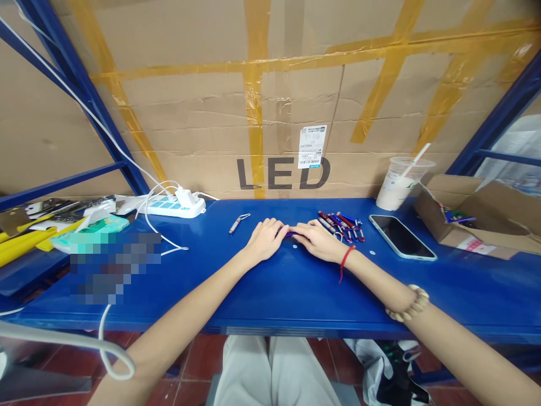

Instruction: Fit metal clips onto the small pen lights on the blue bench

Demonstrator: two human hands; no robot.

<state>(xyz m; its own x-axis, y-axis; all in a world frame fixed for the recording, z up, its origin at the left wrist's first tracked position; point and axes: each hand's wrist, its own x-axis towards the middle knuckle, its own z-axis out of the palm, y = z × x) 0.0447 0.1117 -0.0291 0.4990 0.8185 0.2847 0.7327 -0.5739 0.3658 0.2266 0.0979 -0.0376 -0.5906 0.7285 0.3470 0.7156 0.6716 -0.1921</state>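
My left hand (267, 239) and my right hand (316, 239) meet over the middle of the blue table. Both are closed on the ends of a small purple tube (290, 234), which looks like a keychain flashlight; the fingers cover most of it. Just right of my right hand lies a pile of similar red, blue, purple and silver keychain flashlights (344, 224) with clips. A single silver keychain flashlight (235, 225) with a wire-like clip lies apart, left of my left hand.
A phone (402, 237), a plastic cup with a straw (400, 183) and an open cardboard box (477, 220) are on the right. At left are a white power strip (175, 207), cables and yellow-handled tools (29, 242). A large carton (203, 124) stands behind the table.
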